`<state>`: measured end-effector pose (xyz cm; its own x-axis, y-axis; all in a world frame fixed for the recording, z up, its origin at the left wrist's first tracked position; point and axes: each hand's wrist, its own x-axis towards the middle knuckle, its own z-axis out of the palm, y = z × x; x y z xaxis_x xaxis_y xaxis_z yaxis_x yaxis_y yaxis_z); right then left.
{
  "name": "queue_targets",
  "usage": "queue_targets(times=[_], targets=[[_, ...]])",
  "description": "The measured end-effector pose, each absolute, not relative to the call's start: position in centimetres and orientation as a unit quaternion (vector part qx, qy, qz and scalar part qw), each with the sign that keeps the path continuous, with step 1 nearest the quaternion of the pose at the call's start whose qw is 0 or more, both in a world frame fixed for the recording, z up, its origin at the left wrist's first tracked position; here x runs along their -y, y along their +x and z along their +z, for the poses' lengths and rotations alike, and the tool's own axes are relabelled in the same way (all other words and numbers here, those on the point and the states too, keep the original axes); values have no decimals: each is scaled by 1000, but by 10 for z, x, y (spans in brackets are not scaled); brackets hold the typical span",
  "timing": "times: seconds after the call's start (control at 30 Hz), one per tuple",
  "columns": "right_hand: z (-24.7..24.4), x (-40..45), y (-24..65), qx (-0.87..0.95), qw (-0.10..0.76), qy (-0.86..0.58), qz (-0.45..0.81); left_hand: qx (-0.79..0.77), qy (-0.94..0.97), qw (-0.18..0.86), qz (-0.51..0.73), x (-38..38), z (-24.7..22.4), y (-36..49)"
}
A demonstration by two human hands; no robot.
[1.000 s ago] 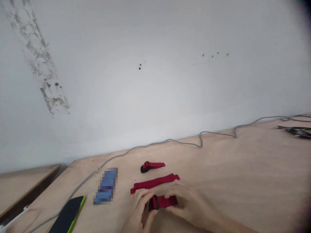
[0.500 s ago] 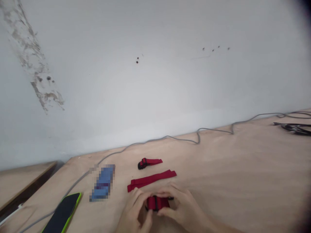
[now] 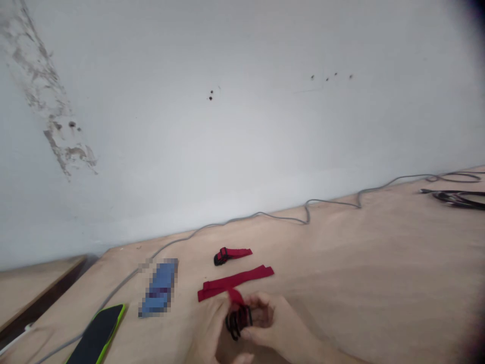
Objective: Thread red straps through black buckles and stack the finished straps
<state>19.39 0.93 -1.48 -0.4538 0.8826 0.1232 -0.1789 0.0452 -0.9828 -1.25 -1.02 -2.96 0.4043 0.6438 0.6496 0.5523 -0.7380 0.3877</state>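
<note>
A short red webbing strap (image 3: 235, 297) with black buckle parts (image 3: 238, 322) is held up between my two hands near the bottom middle. My right hand (image 3: 282, 323) is closed in a pinch on the right side of the buckle. On the other side, my left hand (image 3: 206, 331) curls its fingers against the strap, its thumb lower down and apart from the buckle; the fingertips are blurred. Just beyond my hands lies a flat folded red strap (image 3: 237, 283). Behind that rests another red strap with a black buckle (image 3: 227, 254).
To the left are a blurred-out blue item (image 3: 159, 288) and a phone in a lime-green case (image 3: 98, 333). A grey cable (image 3: 265, 214) runs along the wall edge of the wooden table (image 3: 359, 283). A coiled black cable (image 3: 458, 198) lies at the far right.
The strap and buckle in my hands have turned from lying flat to standing tilted, with the red end now pointing up. My left thumb has moved down, away from the buckle.
</note>
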Motion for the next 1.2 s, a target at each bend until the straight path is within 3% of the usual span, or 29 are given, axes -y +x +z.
queue_targets(times=[0.1, 0.33, 0.47, 0.57, 0.7, 0.83, 1.0, 1.2], targets=[[-15, -11, 197, 580, 441, -322, 605, -327, 848, -40, 415, 6, -25, -12], [0, -6, 201, 634, 447, -333, 536, -283, 853, -121, 421, 10, -11, -5], [-5, -25, 212, 575, 496, -333, 559, -301, 832, -114, 453, 8, -3, -6], [-4, -41, 230, 573, 518, -390, 502, -366, 794, -79, 478, 4, 0, -12], [1, -44, 250, 756, 391, -421, 315, -435, 752, -43, 493, -1, -3, -16], [2, -39, 252, 838, 293, -385, 252, -411, 764, -34, 497, 2, -4, -14], [1, -40, 248, 858, 308, -315, 264, -344, 814, 0, 469, 8, -2, -5], [0, -27, 235, 808, 382, -188, 406, -223, 864, -28, 452, 11, -3, 9]])
